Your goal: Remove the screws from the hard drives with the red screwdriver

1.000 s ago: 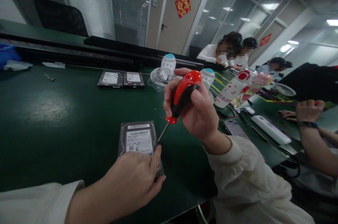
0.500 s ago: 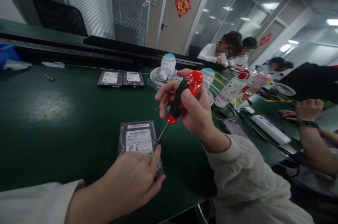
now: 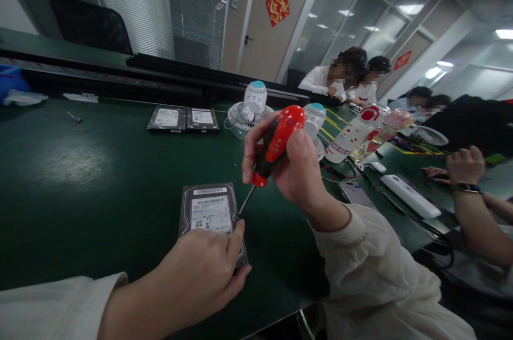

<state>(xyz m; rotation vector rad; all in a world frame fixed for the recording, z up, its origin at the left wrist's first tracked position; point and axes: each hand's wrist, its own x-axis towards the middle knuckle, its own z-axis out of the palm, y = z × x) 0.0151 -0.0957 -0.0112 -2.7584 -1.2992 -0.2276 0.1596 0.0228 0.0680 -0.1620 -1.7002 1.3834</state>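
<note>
A hard drive (image 3: 211,208) with a white label lies flat on the green table, its lower part covered by my left hand (image 3: 200,262). That hand grips the drive from the near side, its index fingertip close to the screwdriver's tip. My right hand (image 3: 296,169) is wrapped round the red and black handle of a screwdriver (image 3: 280,139). The thin metal shaft slants down to the drive's right edge. Whatever the tip meets there is too small to make out.
Behind lie two more hard drives (image 3: 166,118), side by side. Small white fans (image 3: 255,99) and a white patterned bottle (image 3: 348,137) stand further right, near a white power strip (image 3: 411,196). A co-worker's forearm (image 3: 476,211) rests at the right; other people sit beyond.
My right hand has turned the screwdriver handle, and its fingers have closed in more round it. My left hand and the hard drive stay in place.
</note>
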